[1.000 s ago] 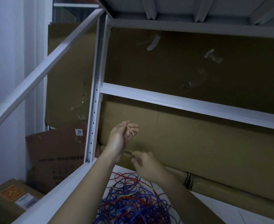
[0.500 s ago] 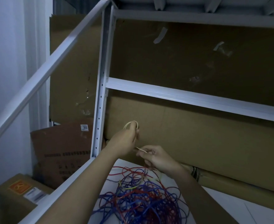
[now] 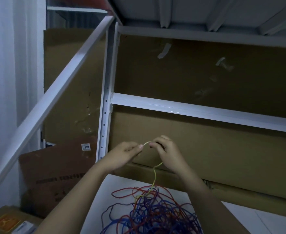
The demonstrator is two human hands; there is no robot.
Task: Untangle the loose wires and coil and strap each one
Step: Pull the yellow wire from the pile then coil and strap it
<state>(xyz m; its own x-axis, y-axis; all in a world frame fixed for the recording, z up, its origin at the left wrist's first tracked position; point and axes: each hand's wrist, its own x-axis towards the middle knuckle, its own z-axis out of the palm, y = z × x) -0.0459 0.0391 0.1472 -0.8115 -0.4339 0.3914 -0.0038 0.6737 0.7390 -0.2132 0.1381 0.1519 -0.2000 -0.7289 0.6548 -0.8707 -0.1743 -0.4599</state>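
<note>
Item: yellow wire (image 3: 154, 174), thin, single strand. Location: raised above the white shelf surface (image 3: 122, 186), its upper end spanning the short gap between the two hands, its length dropping from under the right hand into the heap below. Left hand (image 3: 130, 149): fingers curled, thumb and forefinger pinching the wire's end. Right hand (image 3: 164, 149): fingers curled, pinching the same wire just beside the left. Change noted: half a second ago the left hand held a small loop of the yellow strand up higher, while the right hand sat lower and apart, gripping a straight stub; the hands are now level and nearly touching, with only a short arc of wire between them, and the loop is no longer seen. Significance, as judged: the strand is being drawn out or fed for coiling, hand to hand, rather than coiled yet. Item: tangle of red and blue wires (image 3: 155, 215), lying loose on the shelf surface under the forearms, the yellow strand threaded into its top. Status: sorting looks barely begun; no strapped coil is visible. Surroundings: white metal rack upright (image 3: 105, 107), cardboard sheets (image 3: 198, 149) behind.
</note>
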